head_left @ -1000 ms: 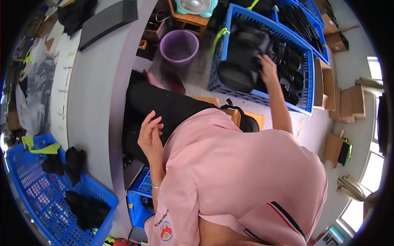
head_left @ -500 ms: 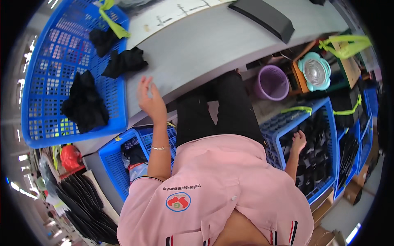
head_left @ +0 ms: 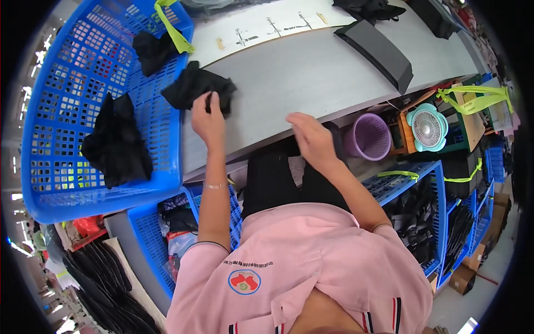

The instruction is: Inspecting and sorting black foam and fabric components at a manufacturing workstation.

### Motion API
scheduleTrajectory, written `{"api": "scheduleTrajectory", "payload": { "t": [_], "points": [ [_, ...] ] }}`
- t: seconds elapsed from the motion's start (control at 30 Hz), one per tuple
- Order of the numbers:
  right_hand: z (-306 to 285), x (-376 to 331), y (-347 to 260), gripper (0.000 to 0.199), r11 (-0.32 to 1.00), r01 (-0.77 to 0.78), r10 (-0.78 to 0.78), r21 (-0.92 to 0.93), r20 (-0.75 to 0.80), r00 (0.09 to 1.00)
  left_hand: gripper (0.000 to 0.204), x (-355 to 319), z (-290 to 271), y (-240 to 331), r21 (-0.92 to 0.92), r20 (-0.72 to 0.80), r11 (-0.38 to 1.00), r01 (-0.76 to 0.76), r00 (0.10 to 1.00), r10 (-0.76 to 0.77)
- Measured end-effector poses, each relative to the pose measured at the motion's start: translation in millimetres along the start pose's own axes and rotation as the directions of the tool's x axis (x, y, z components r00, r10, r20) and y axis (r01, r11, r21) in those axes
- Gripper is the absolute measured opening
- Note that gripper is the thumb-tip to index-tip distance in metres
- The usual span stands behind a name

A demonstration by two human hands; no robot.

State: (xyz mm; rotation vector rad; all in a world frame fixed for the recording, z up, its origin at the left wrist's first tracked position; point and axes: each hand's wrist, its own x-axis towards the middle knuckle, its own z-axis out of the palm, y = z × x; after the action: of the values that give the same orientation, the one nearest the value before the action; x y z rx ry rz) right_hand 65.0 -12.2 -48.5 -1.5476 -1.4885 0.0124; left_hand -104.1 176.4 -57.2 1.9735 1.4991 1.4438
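A crumpled black cloth piece (head_left: 192,83) lies on the grey table beside the blue basket's right rim. My left hand (head_left: 208,123) has its thumb and fingers closed on the near edge of this cloth. My right hand (head_left: 315,142) hovers over the table's front edge, its fingers stretched out and holding nothing. Inside the large blue basket (head_left: 105,206) at the left, another black cloth bundle (head_left: 118,142) rests near the front, and a smaller black piece (head_left: 153,51) sits farther back by a yellow-green strap (head_left: 172,30).
A dark curved panel (head_left: 378,54) lies on the table (head_left: 278,83), with black items behind it. Below its right side stand a purple bin (head_left: 369,137), a turquoise fan (head_left: 427,127) and blue crates (head_left: 439,211) of black pieces. Another blue crate (head_left: 150,239) is at lower left.
My right hand has come up from the crate at the right to the table edge. My left hand has reached the black cloth and closed on it; the cloth has shifted slightly right.
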Motion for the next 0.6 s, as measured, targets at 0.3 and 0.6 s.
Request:
{"api": "scheduleTrajectory", "payload": {
  "t": [0.3, 0.6],
  "points": [
    [46, 15, -4, 0.017, 0.898, 0.385, -0.327, -0.212, 0.262, 0.908, 0.01, -57, -46, 66, -0.418, 0.364, 0.9, -0.124, 0.885, 0.29],
    [13, 1, 15, 0.036, 0.343, -0.636, 0.521, 0.691, 0.423, 0.741, 0.011, -99, -51, 100, -0.575, 0.534, 0.818, 0.02, 0.767, 0.356]
  ]
}}
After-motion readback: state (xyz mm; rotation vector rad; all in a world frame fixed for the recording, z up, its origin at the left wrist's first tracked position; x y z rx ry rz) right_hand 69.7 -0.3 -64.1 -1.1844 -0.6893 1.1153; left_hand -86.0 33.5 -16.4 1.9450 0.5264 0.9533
